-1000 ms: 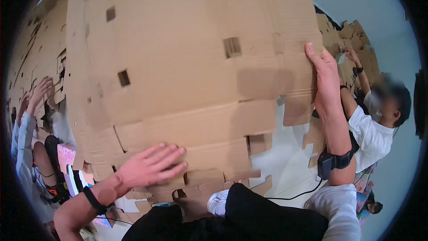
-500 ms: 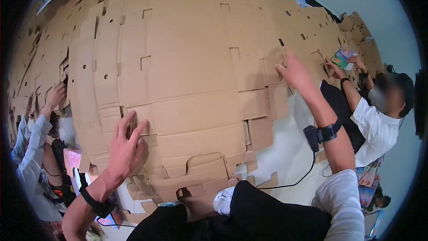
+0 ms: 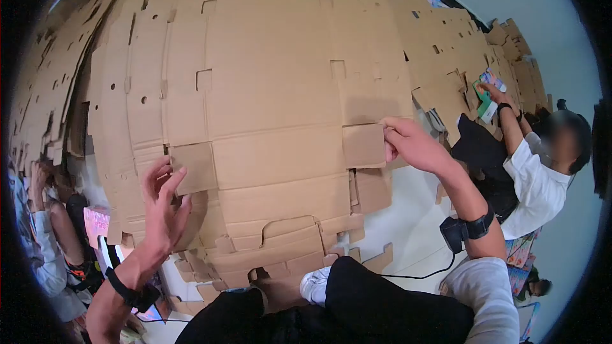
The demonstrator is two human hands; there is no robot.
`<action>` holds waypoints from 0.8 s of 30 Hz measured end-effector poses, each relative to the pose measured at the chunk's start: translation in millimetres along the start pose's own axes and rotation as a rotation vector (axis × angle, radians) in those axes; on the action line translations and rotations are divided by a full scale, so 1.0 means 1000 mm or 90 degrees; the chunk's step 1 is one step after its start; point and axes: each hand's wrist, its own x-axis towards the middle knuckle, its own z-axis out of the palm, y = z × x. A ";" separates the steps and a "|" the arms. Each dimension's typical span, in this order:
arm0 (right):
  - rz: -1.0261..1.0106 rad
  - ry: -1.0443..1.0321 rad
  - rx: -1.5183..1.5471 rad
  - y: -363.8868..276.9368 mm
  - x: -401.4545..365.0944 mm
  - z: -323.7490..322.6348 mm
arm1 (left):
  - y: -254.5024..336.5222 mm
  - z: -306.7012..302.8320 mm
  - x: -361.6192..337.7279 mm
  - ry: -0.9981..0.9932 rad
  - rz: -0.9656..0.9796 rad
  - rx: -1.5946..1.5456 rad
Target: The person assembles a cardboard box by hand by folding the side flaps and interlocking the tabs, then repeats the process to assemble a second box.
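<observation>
A large flat cardboard box blank (image 3: 274, 102), with creases, slots and flaps, lies spread out before me. My right hand (image 3: 411, 143) pinches the outer edge of a small flap (image 3: 363, 146) on the blank's right side, thumb and fingers closed at its corner. On the left side, my left hand (image 3: 164, 207) is held beside another small flap (image 3: 193, 167), its fingers curved and spread apart around the flap's outer edge. Below, nearer to me, is a panel with a curved cut (image 3: 290, 232).
More flat cardboard (image 3: 440, 44) lies to the right, where a person in a white shirt (image 3: 539, 175) handles a colourful printed pack (image 3: 491, 83). Another stack (image 3: 60, 76) stands left, with a person's hand (image 3: 39, 181) at it. A cable (image 3: 408, 276) runs from my right wristband.
My right hand has moved down and inward to the right flap's edge. My left hand has shifted slightly left, fingers more apart. The blank's right edge has come away from the neighbouring cardboard.
</observation>
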 end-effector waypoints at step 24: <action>-0.165 0.168 -0.132 -0.069 0.032 0.038 | 0.017 0.005 0.080 -0.137 0.055 -0.136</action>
